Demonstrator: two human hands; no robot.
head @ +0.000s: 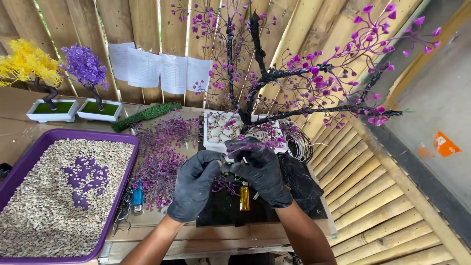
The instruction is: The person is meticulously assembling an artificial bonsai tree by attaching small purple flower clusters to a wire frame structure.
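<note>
The left hand (194, 184) and the right hand (262, 174), both in black gloves, meet in the middle of the scene, just near of a white rectangular pot (216, 140). Between their closed fingertips they pinch a small purple sprig (245, 145); its long axis runs roughly left to right, with the leafy end pointing right and slightly far, though its stem is mostly hidden by the gloves. The pot holds pale pebbles and a black-wrapped trunk of a large artificial tree (255, 64), which rises far and spreads two long branches to the right, all tipped with purple and pink leaves. Under the hands lies a black mat (304, 191), with one yellow lighter (244, 198) on it, its length running near to far. Left of the mat a heap of loose purple sprigs (164, 157) covers the table, and one blue lighter (137, 196) lies at its near-left edge beside a pair of scissors (121, 211). Further left a purple tray (29, 152) is filled with pale gravel, with a bare purple patch showing in its middle. At the far left stand two small finished trees in white pots, one yellow tree (27, 61) and one purple tree (84, 66), with a strip of green turf (144, 115) lying to their right. Four sheets of paper (159, 71) hang on the wooden wall behind.
</note>
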